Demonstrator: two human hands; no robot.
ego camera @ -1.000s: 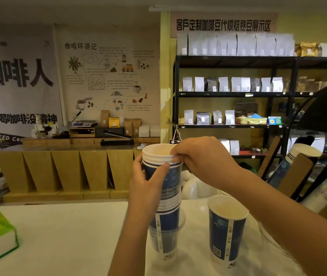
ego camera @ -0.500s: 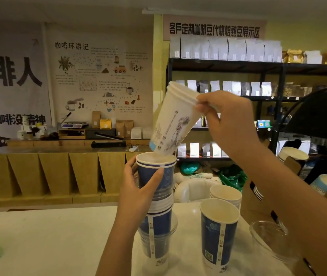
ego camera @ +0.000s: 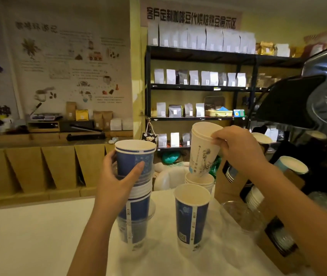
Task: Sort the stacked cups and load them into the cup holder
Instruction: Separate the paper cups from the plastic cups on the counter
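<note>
A tall stack of mixed cups (ego camera: pixel 135 196) stands on the white counter (ego camera: pixel 29 236), blue paper cups over a clear plastic one at the bottom. My left hand (ego camera: pixel 116 176) grips the stack near its top blue cup. My right hand (ego camera: pixel 236 148) pinches the rim of a white printed paper cup (ego camera: pixel 202 152), tilted, its base just above a short pile of white cups (ego camera: pixel 199 181). A single blue cup (ego camera: pixel 191 216) stands in front of that pile. The brown cardboard cup holder (ego camera: pixel 238 188) at the right carries cup stacks in its slots.
A clear plastic cup (ego camera: pixel 238 216) lies by the holder's base. A dark coffee machine (ego camera: pixel 318 96) rises at the far right. Shelves of coffee bags (ego camera: pixel 198 78) and a wooden counter (ego camera: pixel 39 166) stand behind the white counter.
My right hand lifted the white cup off the stack, carried it right and lowered it to just above the white pile. My left hand kept its grip on the stack.
</note>
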